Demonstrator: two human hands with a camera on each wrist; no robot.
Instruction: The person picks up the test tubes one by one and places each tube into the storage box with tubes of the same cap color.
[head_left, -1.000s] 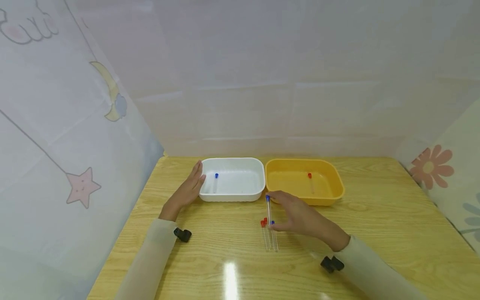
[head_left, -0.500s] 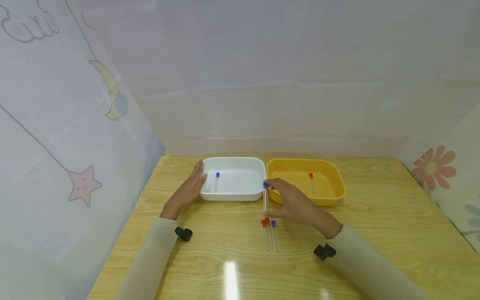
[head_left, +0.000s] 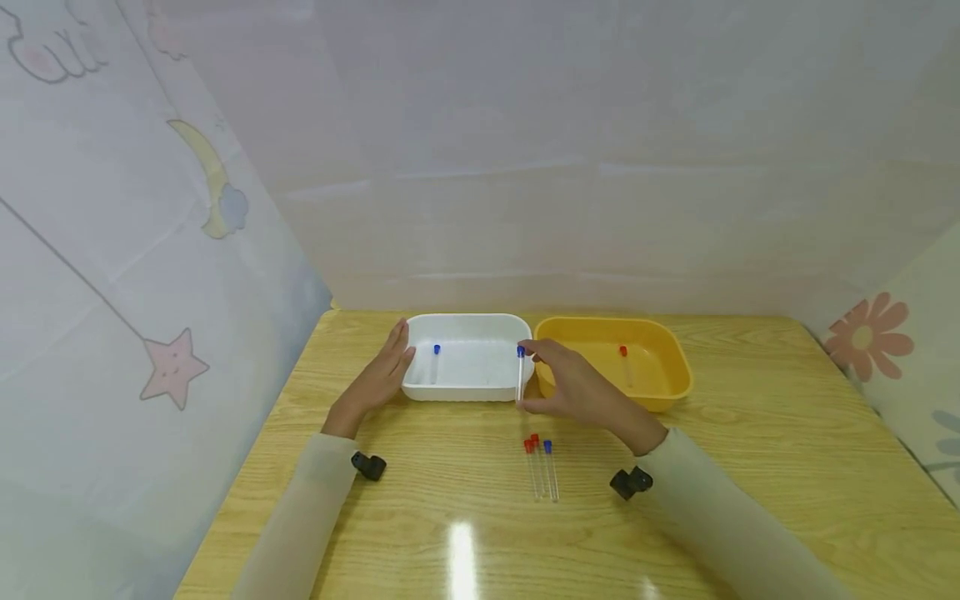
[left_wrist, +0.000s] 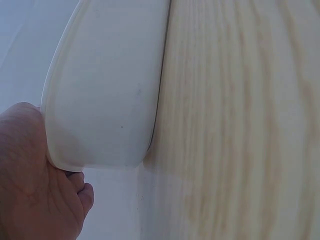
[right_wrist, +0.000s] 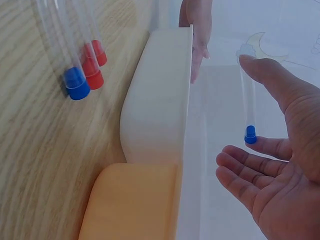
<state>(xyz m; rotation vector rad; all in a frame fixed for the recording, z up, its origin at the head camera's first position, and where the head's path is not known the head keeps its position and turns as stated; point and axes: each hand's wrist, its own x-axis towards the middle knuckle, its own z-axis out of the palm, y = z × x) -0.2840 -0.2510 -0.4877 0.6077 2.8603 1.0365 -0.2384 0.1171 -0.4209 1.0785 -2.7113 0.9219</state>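
Note:
A clear test tube with a blue cap (head_left: 521, 377) is held lengthwise between the thumb and index finger of my right hand (head_left: 579, 387), over the right end of the white tray (head_left: 465, 394). In the right wrist view, the thumb presses one end of this tube (right_wrist: 248, 100) and the index finger its blue cap; the other fingers stay free. With fingers mostly straight, my left hand (head_left: 375, 379) touches the left end of the white tray. Another blue-capped tube (head_left: 436, 365) lies inside that tray.
To the right, a yellow tray (head_left: 654, 402) stands beside the white one, with a red-capped tube (head_left: 627, 367) inside. In front of them on the wooden table (head_left: 420, 500) lie two red-capped tubes (head_left: 533, 471) and one blue-capped tube (head_left: 552, 473). A cloth wall rises behind.
My right hand has carried the blue-capped test tube forward and left, from above the loose tubes to the white tray's right end. My left hand has stayed at the tray.

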